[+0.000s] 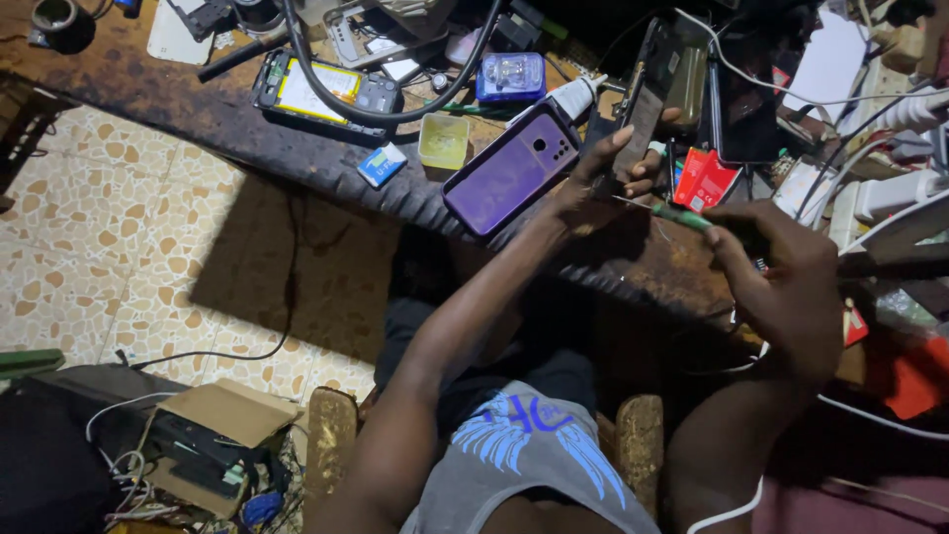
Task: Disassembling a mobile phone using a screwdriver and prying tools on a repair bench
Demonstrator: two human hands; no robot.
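the long dark scarred wooden workbench (198, 99) is crowded edge to edge, and that is the main hazard: a purple phone in a glossy case (509, 168) lies with its lower corner out over the bench lip, just beside the left hand (618, 163), so a nudge of that wrist could tip it onto the tiled floor. the left hand is closed around a dark, slim, opened phone body (645, 94), held nearly upright over the bench. the right hand (786, 287) is clenched on a green-handled thin metal tool (672, 213), its tip reaching toward the lower end of that phone; in my judgement a slip there could gouge the board or prick the left fingers. loose white cables (870, 109) trail beside the right hand and could snag it.

as for packages: an open brown cardboard box (222, 425) sits on the floor at lower left; a red flat packet with pale print (704, 180) lies between the hands; a small yellow-green square tray (444, 140) and a little blue-and-white carton (382, 164) sit near the bench edge.
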